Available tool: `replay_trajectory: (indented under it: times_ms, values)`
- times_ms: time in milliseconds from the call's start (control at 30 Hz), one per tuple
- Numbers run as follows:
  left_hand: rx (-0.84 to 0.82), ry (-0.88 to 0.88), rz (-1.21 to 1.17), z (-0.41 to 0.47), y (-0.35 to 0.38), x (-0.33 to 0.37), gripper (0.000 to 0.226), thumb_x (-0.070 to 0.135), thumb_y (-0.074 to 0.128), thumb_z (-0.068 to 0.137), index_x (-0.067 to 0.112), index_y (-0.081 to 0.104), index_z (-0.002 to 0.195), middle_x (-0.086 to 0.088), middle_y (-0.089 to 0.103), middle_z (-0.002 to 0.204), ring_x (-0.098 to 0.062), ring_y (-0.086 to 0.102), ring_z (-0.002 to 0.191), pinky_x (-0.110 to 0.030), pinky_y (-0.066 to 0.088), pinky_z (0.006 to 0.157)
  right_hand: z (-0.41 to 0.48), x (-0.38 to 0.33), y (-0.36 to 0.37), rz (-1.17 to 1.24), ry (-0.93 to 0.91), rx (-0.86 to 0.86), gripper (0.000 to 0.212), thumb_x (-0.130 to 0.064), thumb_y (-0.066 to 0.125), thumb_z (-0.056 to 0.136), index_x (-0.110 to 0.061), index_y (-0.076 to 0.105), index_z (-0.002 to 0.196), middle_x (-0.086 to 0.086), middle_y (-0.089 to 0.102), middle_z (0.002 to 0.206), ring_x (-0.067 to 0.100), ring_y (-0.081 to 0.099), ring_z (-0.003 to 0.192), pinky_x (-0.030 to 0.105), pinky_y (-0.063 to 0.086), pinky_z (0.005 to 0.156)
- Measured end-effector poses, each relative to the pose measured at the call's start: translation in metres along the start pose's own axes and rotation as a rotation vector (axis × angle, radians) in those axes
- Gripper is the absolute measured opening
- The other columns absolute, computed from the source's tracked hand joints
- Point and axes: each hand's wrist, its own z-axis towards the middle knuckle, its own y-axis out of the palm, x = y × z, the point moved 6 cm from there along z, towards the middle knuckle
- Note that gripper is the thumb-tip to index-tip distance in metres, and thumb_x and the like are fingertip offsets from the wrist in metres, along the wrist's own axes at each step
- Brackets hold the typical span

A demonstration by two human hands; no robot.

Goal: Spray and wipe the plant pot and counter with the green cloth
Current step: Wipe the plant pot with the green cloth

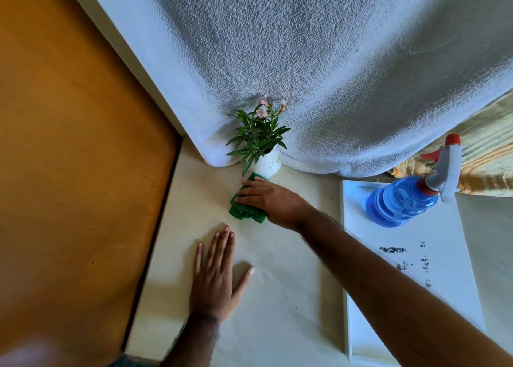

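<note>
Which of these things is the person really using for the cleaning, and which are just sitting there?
Part of the job:
- green cloth, pressed down by the right hand
- white plant pot, the cloth touching its base
- counter, left hand flat on it
- blue spray bottle, lying unheld

Just lying about:
- white tray under the bottle
- patterned fabric
- wooden door

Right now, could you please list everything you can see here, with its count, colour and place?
plant pot: one, white, holding a green plant with pink flowers, at the wall.
green cloth: one, bunched on the counter in front of the pot.
spray bottle: one, blue with a red and white trigger, on the tray.
tray: one, white, right side.
counter: one, cream.
left hand: flat on the counter.
right hand: pressing the cloth.
</note>
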Motion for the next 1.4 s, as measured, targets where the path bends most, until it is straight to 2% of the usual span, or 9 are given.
replay_trajectory:
  times_ms: [167, 367, 500, 667, 767, 900, 1100, 1267, 1400]
  values:
    - [-0.016, 0.001, 0.002, 0.001, 0.002, -0.001, 0.088, 0.069, 0.038, 0.1, 0.011, 0.025, 0.165, -0.008, 0.026, 0.175, -0.025, 0.025, 0.161, -0.06, 0.031, 0.127, 0.008, -0.012, -0.024, -0.136, -0.123, 0.244, 0.035, 0.007, 0.064, 0.094, -0.003, 0.068, 0.128, 0.017, 0.068, 0.132, 0.04, 0.057, 0.13, 0.055, 0.039, 0.115]
    - [-0.022, -0.004, -0.004, 0.001, 0.001, 0.0, 0.087, 0.069, 0.037, 0.1, 0.011, 0.027, 0.164, -0.007, 0.028, 0.174, -0.025, 0.028, 0.16, -0.061, 0.032, 0.126, -0.001, 0.003, -0.008, 0.032, 0.008, 0.079, 0.057, 0.021, 0.059, 0.082, -0.003, 0.064, 0.133, 0.016, 0.062, 0.139, 0.036, 0.049, 0.139, 0.054, 0.034, 0.118]
    - [-0.003, 0.005, -0.005, 0.0, -0.002, 0.002, 0.086, 0.066, 0.041, 0.099, 0.008, 0.032, 0.163, -0.008, 0.031, 0.173, -0.026, 0.032, 0.159, -0.063, 0.035, 0.124, -0.016, 0.01, 0.003, 0.207, 0.155, 0.088, 0.064, 0.029, 0.054, 0.076, 0.0, 0.063, 0.133, 0.018, 0.061, 0.141, 0.035, 0.047, 0.14, 0.057, 0.036, 0.115]
    - [-0.003, 0.007, -0.002, 0.0, -0.003, 0.0, 0.088, 0.066, 0.043, 0.098, 0.008, 0.031, 0.163, -0.009, 0.03, 0.173, -0.027, 0.031, 0.159, -0.062, 0.033, 0.125, -0.016, -0.012, -0.005, 0.041, -0.005, 0.21, 0.042, 0.012, 0.061, 0.092, -0.003, 0.066, 0.131, 0.017, 0.064, 0.138, 0.037, 0.052, 0.136, 0.052, 0.036, 0.118]
    - [-0.012, 0.002, -0.003, 0.001, -0.002, 0.001, 0.088, 0.067, 0.043, 0.098, 0.01, 0.03, 0.163, -0.008, 0.03, 0.173, -0.026, 0.031, 0.159, -0.061, 0.032, 0.126, -0.021, -0.006, -0.015, -0.079, 0.035, 0.314, 0.036, 0.002, 0.059, 0.098, -0.007, 0.065, 0.133, 0.015, 0.063, 0.139, 0.035, 0.049, 0.139, 0.051, 0.034, 0.119]
    - [-0.024, -0.004, 0.003, 0.001, -0.002, 0.001, 0.088, 0.067, 0.043, 0.097, 0.009, 0.029, 0.163, -0.008, 0.029, 0.173, -0.027, 0.03, 0.159, -0.062, 0.034, 0.125, -0.028, 0.003, -0.009, -0.026, 0.085, 0.242, 0.038, 0.01, 0.063, 0.093, -0.002, 0.067, 0.129, 0.019, 0.064, 0.137, 0.04, 0.05, 0.137, 0.056, 0.037, 0.116]
    - [-0.018, -0.004, 0.006, 0.001, -0.003, 0.002, 0.088, 0.065, 0.044, 0.097, 0.009, 0.031, 0.163, -0.009, 0.03, 0.173, -0.028, 0.031, 0.159, -0.062, 0.036, 0.124, -0.032, 0.012, 0.003, 0.134, 0.251, 0.108, 0.069, 0.023, 0.054, 0.074, -0.003, 0.06, 0.137, 0.018, 0.056, 0.145, 0.037, 0.043, 0.143, 0.054, 0.03, 0.12]
    - [-0.017, 0.0, 0.006, 0.001, -0.003, 0.0, 0.088, 0.066, 0.044, 0.097, 0.009, 0.03, 0.163, -0.009, 0.03, 0.173, -0.028, 0.031, 0.159, -0.062, 0.034, 0.125, -0.031, -0.002, -0.01, 0.127, 0.235, 0.119, 0.067, 0.023, 0.057, 0.074, -0.004, 0.062, 0.135, 0.017, 0.062, 0.139, 0.033, 0.053, 0.134, 0.038, 0.036, 0.116]
    - [-0.024, -0.002, -0.023, 0.001, -0.003, 0.0, 0.088, 0.066, 0.043, 0.096, 0.01, 0.03, 0.163, -0.009, 0.029, 0.173, -0.028, 0.031, 0.159, -0.061, 0.032, 0.126, -0.051, -0.024, -0.031, 0.052, 0.217, 0.17, 0.06, 0.019, 0.059, 0.08, -0.004, 0.062, 0.135, 0.015, 0.063, 0.139, 0.035, 0.053, 0.135, 0.047, 0.039, 0.116]
